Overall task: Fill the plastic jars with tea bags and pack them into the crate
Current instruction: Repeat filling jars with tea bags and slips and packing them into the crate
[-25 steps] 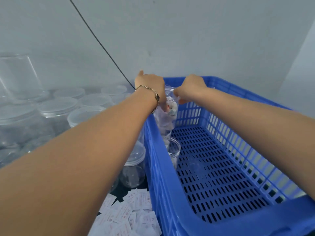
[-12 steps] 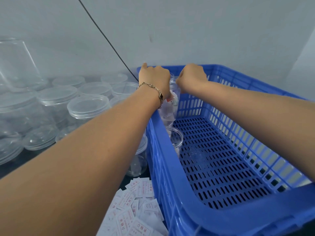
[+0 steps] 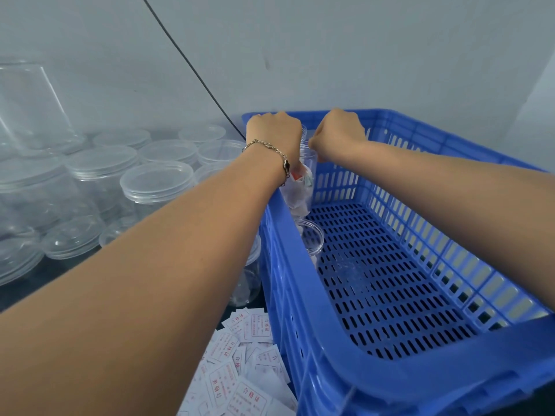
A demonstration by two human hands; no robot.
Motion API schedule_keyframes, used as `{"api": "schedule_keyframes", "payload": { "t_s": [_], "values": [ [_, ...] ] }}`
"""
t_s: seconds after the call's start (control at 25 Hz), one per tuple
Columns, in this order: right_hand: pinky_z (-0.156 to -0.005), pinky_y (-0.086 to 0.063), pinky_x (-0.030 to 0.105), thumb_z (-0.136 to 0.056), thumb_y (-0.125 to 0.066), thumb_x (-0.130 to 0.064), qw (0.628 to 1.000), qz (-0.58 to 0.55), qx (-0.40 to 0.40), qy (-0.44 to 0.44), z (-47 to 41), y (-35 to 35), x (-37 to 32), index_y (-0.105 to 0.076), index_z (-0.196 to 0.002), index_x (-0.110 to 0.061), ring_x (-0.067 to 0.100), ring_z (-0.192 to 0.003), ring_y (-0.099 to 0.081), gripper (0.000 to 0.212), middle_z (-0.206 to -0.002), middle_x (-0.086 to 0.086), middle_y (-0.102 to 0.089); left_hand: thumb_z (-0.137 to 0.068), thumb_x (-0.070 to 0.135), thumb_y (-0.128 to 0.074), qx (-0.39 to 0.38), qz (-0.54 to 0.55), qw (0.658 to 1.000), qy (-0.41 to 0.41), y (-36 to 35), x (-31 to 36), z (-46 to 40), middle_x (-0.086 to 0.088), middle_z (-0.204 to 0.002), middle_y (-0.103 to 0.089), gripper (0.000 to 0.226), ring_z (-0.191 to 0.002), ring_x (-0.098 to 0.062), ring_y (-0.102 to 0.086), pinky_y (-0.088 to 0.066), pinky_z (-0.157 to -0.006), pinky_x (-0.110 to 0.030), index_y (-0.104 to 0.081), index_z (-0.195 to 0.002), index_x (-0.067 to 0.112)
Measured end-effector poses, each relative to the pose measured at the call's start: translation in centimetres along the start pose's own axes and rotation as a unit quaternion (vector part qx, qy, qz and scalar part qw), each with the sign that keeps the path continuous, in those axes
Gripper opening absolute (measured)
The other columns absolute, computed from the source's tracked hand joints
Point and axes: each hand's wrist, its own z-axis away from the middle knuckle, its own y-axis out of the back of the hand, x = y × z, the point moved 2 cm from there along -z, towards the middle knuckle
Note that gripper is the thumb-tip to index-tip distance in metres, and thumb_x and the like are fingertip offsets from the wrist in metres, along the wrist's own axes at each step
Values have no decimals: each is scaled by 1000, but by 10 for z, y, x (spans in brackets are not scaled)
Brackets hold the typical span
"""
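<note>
Jar (image 3: 303, 187) stood upright in the crate's (image 3: 390, 382) far-left corner, directly under both hands; we gripped its top with left hand (image 3: 274, 135) and right hand (image 3: 339, 132), fingers curled.

Down at my seven o'clock, the white paper slips (image 3: 240, 373) heaped beside the crate (image 3: 303, 340) carry red print in boxes; the heading reads 合格证. The smaller lines under it are too fine to read.

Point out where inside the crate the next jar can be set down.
Free: the perforated crate floor, from the two jars to the right wall and near rim. Crowded: the far left corner, where both hands, left and right, hold the filled jar behind another jar.
</note>
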Motion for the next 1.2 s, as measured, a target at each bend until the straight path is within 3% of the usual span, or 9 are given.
{"api": "schedule_keyframes", "payload": {
  "t_s": [0.2, 0.44, 0.6, 0.72, 0.88, 0.96, 1.04, 1.12, 1.2],
  "values": [
    [-45, -29, 24, -82, -50, 3, 1000, 3, -7, 14, 0, -4, -1, -42, -62, -8, 17, -53, -36, 24, -63, 9, -44, -66, 53, -80, -8, -26, 1000, -11, 1, 1, 0, 1, -62, -37, 57, -58, -16, -42, -18, -46, -23, -35, -60, 18],
    [-45, -25, 23, -87, -48, 6, 999, 30, -16, 14, 1, -6, -1, -38, -59, -8, 16, -52, -32, 34, -60, 6, -36, -67, 57, -77, -7, -40, 999, -12, 2, 2, -1, 2, -60, -40, 57, -50, -12, -34, -19, -46, -23, -36, -61, 18],
    [-46, -27, 23, -92, -46, 1, 999, 22, -41, 17, 2, -7, 0, -44, -65, -6, 19, -61, -42, 27, -66, 8, -43, -69, 60, -74, -11, -29, 1000, 3, 1, 1, 0, 2, -62, -41, 57, -53, -14, -39, -19, -46, -22, -36, -62, 18],
    [-45, -27, 23, -92, -40, 0, 998, 14, -61, 13, 4, -8, 0, -36, -61, -10, 18, -55, -38, 32, -63, 5, -40, -68, 62, -72, -7, -15, 1000, 10, 0, 1, 1, 2, -63, -41, 57, -51, -13, -36, -19, -47, -23, -36, -63, 18],
    [-44, -29, 26, -93, -39, -7, 998, 3, -69, 13, 8, -6, -3, -31, -66, -13, 27, -64, -50, 29, -65, 6, -41, -70, 59, -71, 8, -7, 1000, 20, 2, -1, 5, 1, -64, -40, 54, -61, -17, -43, -25, -52, -26, -35, -63, 19],
    [-48, -34, 27, -96, -40, -14, 998, -11, -67, 12, 9, -4, -3, -45, -85, -10, 27, -72, -55, 13, -78, 7, -47, -73, 55, -70, 22, -4, 1000, 20, 5, 0, 8, 2, -68, -44, 51, -73, -22, -50, -30, -64, -30, -38, -65, 16],
    [-54, -34, 30, -98, -39, -21, 998, -38, -41, 6, 12, 0, -3, -41, -124, -4, 26, -80, -52, 31, -98, 11, -52, -79, 50, -66, 59, 28, 998, 11, 10, 2, 11, -1, -89, -58, 39, -92, -26, -57, -31, -71, -31, -49, -82, 16],
    [-58, -32, 32, -97, -39, -21, 998, -58, 1, 22, 18, 5, -8, -32, -134, -3, 27, -86, -50, 42, -113, 16, -54, -88, 37, -57, 103, 60, 993, 10, 18, 3, 14, -5, -112, -60, 29, -107, -28, -56, -34, -76, -33, -54, -107, 15],
    [-70, -34, 33, -96, -38, -17, 995, -73, 37, 62, 25, 11, -20, -32, -135, -3, 32, -100, -52, 41, -125, 18, -49, -93, 20, -46, 112, 91, 989, 25, 24, 2, 22, -8, -119, -59, 24, -112, -29, -54, -38, -81, -34, -52, -114, 11]
  ]
}}
